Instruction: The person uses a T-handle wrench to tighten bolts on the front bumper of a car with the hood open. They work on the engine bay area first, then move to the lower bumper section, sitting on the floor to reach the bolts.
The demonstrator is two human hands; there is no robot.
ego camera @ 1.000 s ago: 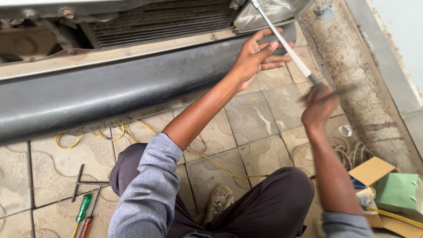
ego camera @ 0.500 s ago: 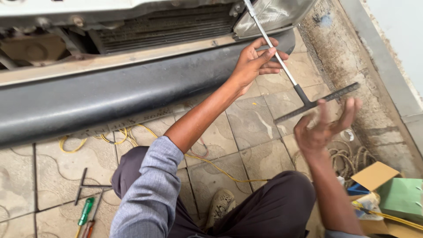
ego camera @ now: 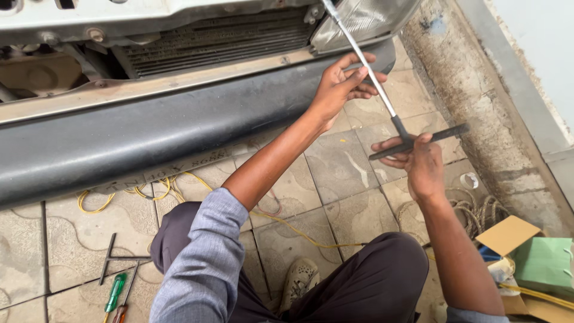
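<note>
Sitting on the tiled floor (ego camera: 335,167) before the front of a vehicle, the person works a long T-handle wrench (ego camera: 382,96) with both hands well apart along it. The right hand (ego camera: 418,161) is closed on the dark crossbar at the near end, fingers curled under the bar, thumb over it. The left hand (ego camera: 341,87) sits higher up, fingers loosely spread against the shiny shaft, touching it rather than clamping it. The shaft runs up and to the left, its far tip disappearing at the lower edge of the headlight (ego camera: 365,21), just above the dark bumper (ego camera: 149,143) that stretches across the view. Behind the bumper the finned radiator grille (ego camera: 215,42) shows. A yellow wire (ego camera: 179,179) snakes over the tiles under the bumper. By the left knee lie another T-handle tool (ego camera: 110,260) and 2 screwdrivers (ego camera: 116,296), one green-handled. At the right, beside the rough concrete kerb (ego camera: 478,90), sit a coil of rope (ego camera: 478,212), a cardboard flap (ego camera: 508,233) and a green box (ego camera: 547,263)
</note>
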